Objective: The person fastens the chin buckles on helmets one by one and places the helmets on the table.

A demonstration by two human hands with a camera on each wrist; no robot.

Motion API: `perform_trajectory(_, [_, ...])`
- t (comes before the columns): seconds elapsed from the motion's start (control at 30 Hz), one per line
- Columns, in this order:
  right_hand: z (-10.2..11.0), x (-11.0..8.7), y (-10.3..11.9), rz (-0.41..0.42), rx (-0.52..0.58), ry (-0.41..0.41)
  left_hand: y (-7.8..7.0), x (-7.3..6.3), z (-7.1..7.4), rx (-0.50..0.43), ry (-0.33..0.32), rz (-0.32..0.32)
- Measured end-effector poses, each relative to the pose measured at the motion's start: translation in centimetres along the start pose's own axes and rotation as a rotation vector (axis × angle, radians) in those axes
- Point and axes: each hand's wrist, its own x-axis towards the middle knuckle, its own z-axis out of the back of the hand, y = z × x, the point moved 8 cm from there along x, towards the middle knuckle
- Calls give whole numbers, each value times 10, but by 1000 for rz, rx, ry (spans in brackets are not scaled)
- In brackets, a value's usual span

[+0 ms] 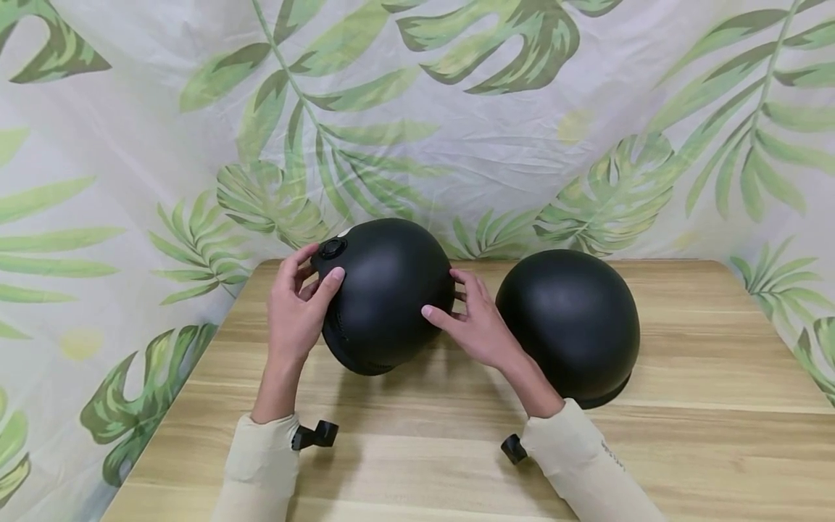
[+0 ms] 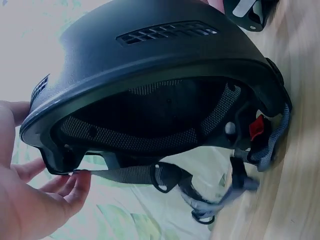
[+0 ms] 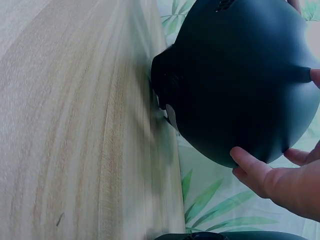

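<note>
A matte black helmet is held tilted above the table, its dome facing right. My left hand grips the rim at the left, thumb on the shell beside a round black knob. On the other side my right hand holds the dome between thumb and fingers. The left wrist view looks into the helmet's dark inside, with a mesh-edged lining, a chin strap hanging in a loop and a small red tab. Left fingertips touch the strap's end at the rim.
A second black helmet sits dome up on the wooden table, right behind my right forearm. A cloth with a leaf print hangs behind the table's far edge. Small black mounts stick out from both sleeves.
</note>
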Motion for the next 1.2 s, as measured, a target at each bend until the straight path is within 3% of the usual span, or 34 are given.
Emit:
perform_trajectory(0.3, [-1, 0, 4, 36, -52, -2, 9, -2, -4, 54, 86, 130])
perform_trajectory(0.4, [-1, -1, 4, 41, -51, 4, 11, -2, -6, 49, 98, 144])
perform_trajectory(0.87, [-12, 0, 2, 13, -6, 61, 0, -1, -4, -9, 73, 74])
perform_trajectory(1.2, [-21, -2, 3, 19, 37, 71, -6, -5, -22, -77, 215, 20])
